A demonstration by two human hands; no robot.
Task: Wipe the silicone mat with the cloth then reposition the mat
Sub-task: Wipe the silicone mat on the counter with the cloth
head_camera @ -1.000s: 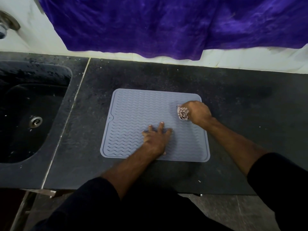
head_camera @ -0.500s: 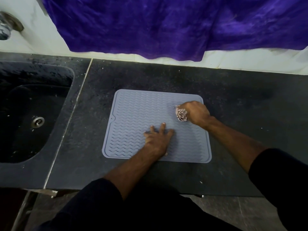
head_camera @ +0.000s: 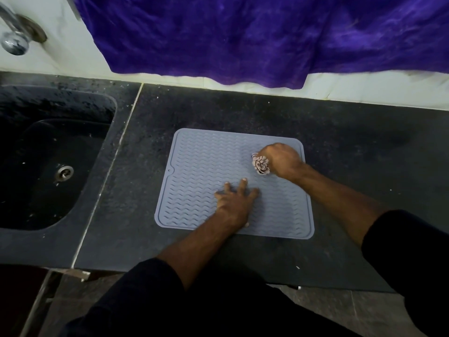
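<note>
A grey-blue silicone mat with a wavy ridged surface lies flat on the dark stone counter. My left hand presses flat on the mat's lower middle, fingers spread and straight. My right hand grips a small bunched cloth, pale with dark markings, and holds it down on the mat near its upper right corner. Most of the cloth is hidden inside my fist.
A black sink with a metal drain is set into the counter at the left. A chrome tap sticks out of the wall at the top left. Purple fabric hangs down the wall behind the counter.
My right hand with the cloth has shifted only slightly on the mat's upper right part. My left hand stays pressed in the same place.
</note>
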